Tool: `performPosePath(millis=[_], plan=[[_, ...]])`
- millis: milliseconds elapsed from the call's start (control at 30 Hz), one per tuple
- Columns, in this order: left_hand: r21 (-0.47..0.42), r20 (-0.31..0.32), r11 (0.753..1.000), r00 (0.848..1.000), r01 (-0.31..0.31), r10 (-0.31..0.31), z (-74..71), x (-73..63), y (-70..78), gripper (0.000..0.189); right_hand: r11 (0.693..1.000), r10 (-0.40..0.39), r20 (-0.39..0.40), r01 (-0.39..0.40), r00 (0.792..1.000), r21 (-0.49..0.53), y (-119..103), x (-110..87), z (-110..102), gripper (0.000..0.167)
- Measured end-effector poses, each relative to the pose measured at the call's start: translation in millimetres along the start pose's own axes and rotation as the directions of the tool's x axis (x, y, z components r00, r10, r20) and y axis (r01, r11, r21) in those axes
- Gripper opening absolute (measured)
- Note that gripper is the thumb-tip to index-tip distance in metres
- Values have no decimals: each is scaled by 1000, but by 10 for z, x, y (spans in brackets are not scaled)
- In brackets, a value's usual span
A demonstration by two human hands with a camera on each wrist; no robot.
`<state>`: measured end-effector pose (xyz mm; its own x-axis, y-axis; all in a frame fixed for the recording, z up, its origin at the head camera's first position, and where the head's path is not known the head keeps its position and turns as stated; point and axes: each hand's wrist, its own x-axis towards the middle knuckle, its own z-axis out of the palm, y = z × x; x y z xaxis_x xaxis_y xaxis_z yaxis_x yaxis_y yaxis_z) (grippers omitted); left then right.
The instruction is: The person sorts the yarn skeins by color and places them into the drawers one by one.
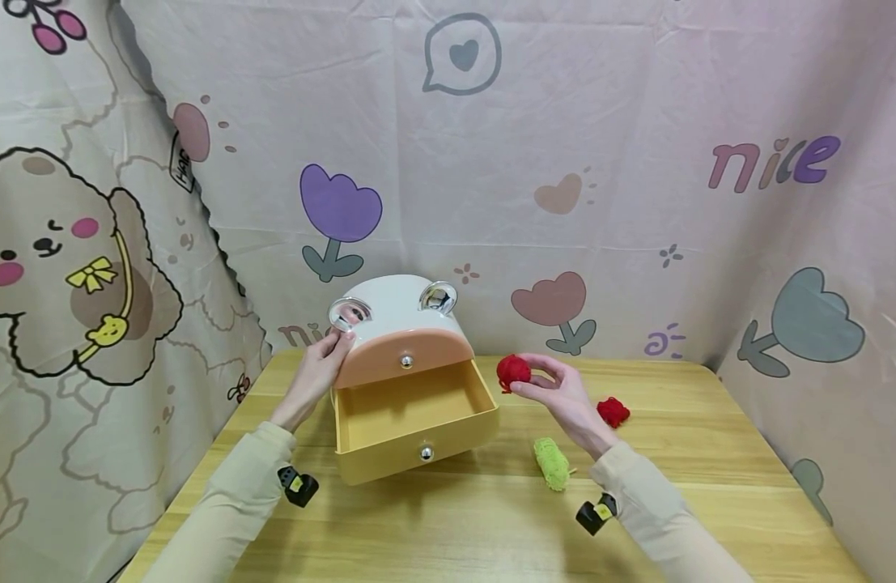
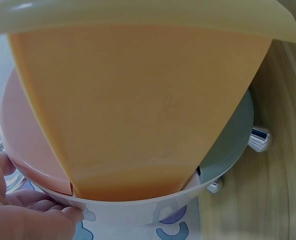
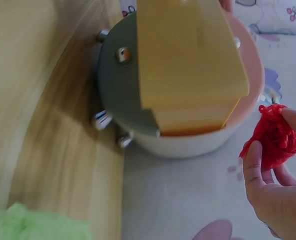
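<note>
Two sleeves [image 1: 238,479] reached over the counter [image 1: 491,530]. A green bundle [image 1: 552,464] lay right of the pulled-out yellow drawer [image 1: 382,463]. A red bundle [image 1: 613,412] lay farther right. The right hand [image 1: 562,393] pinched a red ball [image 1: 513,372] in its grip, above the counter, just right of the drawer. The left hand [image 1: 316,370] had its grip on the chest's [image 1: 400,312] upper left edge, beside a silver fitting [image 1: 350,312]. A printed curtain [image 1: 484,194] hung behind.

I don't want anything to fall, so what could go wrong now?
The red yarn ball is held just by the fingers of the right hand, so it might slip and roll away. The yellow drawer sticks out of the little cabinet, so a bump could perhaps tip it forward, especially if the left hand let go.
</note>
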<state>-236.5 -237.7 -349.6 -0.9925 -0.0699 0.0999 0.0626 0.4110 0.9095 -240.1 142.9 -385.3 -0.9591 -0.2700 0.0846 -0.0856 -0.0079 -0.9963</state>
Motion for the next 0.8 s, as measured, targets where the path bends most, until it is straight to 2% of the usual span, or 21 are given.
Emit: performPosePath(millis=[367,800], plan=[[-4,1,1000,1000,3,-3,2,5,5,60,999,-26,72,24,997,38,-188,70,333,52],[28,-24,1000,1000,-14,15,9,1,-1,56,997,-68,173,61,983,44,-280,134,716,53]])
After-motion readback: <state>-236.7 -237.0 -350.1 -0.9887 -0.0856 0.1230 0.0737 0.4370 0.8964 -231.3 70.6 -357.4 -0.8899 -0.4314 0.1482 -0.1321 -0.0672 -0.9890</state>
